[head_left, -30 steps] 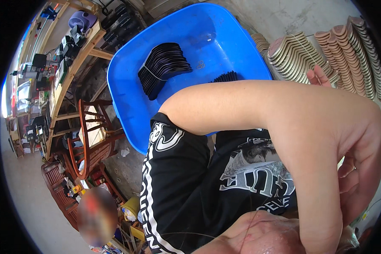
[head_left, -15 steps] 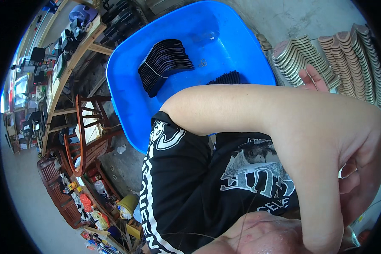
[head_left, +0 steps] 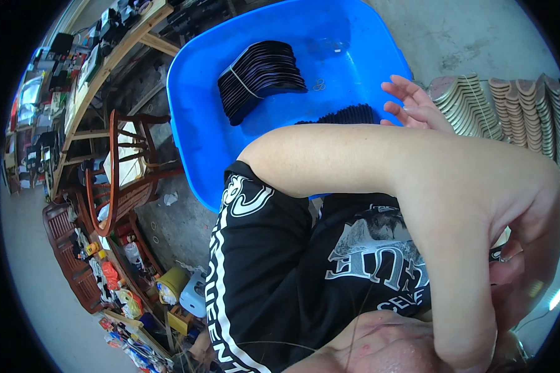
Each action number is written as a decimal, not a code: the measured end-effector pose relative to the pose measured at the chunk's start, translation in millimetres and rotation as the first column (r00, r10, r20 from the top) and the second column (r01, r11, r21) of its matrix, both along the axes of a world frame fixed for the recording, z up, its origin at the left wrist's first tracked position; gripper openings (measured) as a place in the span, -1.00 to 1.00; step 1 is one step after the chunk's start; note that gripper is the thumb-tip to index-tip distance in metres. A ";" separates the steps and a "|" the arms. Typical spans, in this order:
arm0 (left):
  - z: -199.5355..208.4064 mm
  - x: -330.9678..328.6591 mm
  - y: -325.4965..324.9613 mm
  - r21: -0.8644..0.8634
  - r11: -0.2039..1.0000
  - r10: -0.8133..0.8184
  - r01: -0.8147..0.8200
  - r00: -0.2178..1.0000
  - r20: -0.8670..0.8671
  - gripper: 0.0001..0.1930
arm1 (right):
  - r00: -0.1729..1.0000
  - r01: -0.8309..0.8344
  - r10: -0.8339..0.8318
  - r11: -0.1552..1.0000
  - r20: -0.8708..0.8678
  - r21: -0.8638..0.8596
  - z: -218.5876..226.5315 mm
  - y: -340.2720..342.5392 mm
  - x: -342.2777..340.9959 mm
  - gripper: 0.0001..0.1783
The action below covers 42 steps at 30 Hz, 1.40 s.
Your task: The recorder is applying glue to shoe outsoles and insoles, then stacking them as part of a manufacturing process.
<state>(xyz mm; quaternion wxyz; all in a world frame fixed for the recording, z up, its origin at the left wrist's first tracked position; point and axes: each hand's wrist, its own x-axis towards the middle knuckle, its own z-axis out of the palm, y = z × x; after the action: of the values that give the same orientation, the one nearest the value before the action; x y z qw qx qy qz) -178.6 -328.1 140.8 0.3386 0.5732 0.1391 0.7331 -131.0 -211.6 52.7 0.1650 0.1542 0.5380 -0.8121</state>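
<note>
My left arm crosses the view with its elbow on my knee. Its hand [head_left: 510, 186] is bent down close to the camera at the right, fingers curled; what they close on, if anything, is hidden. Beyond that forearm my right hand [head_left: 414, 105] hangs by the right rim of the blue tub [head_left: 196, 143], fingers apart and nothing in them. Inside the tub lies a bound stack of black curved plates [head_left: 264, 78]. A second black stack [head_left: 348, 115] is partly hidden by my arm. Small loose rings [head_left: 319, 84] rest on the tub's bottom.
Rows of beige and metallic curved plates [head_left: 470, 109] stand on the floor right of the tub. At the left are a wooden workbench [head_left: 115, 68] with tools, a reddish wooden chair [head_left: 127, 168], an olive bin [head_left: 174, 283] and a cluttered low shelf [head_left: 121, 273].
My right hand has moved left, from the curved plates to the tub's right rim, and more of its fingers show. The surroundings have shifted slightly in view. My left arm stays put.
</note>
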 end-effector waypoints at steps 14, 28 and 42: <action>-18.0 -16.8 2.4 0.066 0.988 0.135 -0.137 0.990 0.034 -0.83 | 0.997 0.071 -0.069 0.997 0.030 -0.043 -12.6 -40.4 -25.2 -0.39; -31.1 -23.3 3.3 0.116 0.964 0.232 -0.238 0.971 0.062 -0.82 | 0.995 0.089 -0.087 0.994 0.042 -0.067 -14.3 -42.5 -25.1 -0.41; -92.7 -149.8 -47.1 -0.592 0.431 0.512 -0.682 0.724 -0.462 -0.54 | 0.990 0.141 -0.142 0.966 0.011 -0.219 -46.3 -18.8 -16.8 -0.57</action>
<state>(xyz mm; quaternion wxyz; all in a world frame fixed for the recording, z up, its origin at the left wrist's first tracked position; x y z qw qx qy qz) -328.4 -375.2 48.2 0.2367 0.3750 0.6483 0.6189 -147.9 -230.4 6.3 0.1214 0.1713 0.4331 -0.8765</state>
